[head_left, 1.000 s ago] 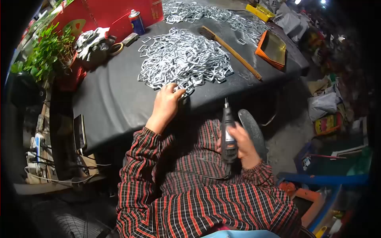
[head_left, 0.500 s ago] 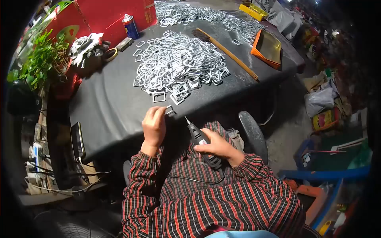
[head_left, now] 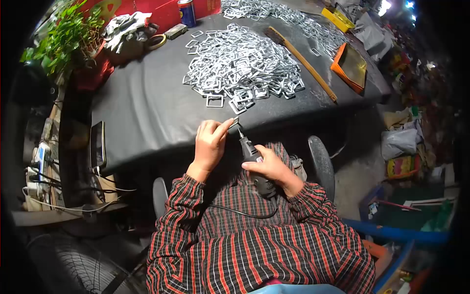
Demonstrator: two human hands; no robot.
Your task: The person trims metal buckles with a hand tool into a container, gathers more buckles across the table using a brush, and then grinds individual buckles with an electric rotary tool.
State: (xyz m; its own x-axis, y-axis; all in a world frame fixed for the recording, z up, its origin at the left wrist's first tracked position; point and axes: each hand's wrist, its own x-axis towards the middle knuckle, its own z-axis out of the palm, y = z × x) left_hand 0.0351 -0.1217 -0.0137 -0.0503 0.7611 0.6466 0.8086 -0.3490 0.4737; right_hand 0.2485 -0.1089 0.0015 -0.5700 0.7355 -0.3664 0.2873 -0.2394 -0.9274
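My left hand (head_left: 210, 142) is closed, its thumb and fingertips pinching a small rectangular metal frame (head_left: 235, 122) at the near edge of the black table. My right hand (head_left: 270, 166) is wrapped around a black rotary tool (head_left: 250, 151), which points up and away from me. Its thin tip is at or very close to the pinched frame; whether they touch I cannot tell. Just beyond both hands lies a heap of similar metal frames (head_left: 242, 63) on the table (head_left: 142, 103), with a few loose ones along its near side.
A wooden-handled brush (head_left: 308, 67) lies right of the heap, beside an orange dustpan (head_left: 350, 67). More frames (head_left: 289, 19) spread behind. A tape roll (head_left: 157, 42), a can (head_left: 186, 13) and a plant (head_left: 63, 36) are at the back left. A phone (head_left: 97, 144) sits at the left edge.
The tool's tip and the pinched frame have come together. The pinched frame has turned and now appears more edge-on. The whole view has shifted, so the table's things sit further right and higher.
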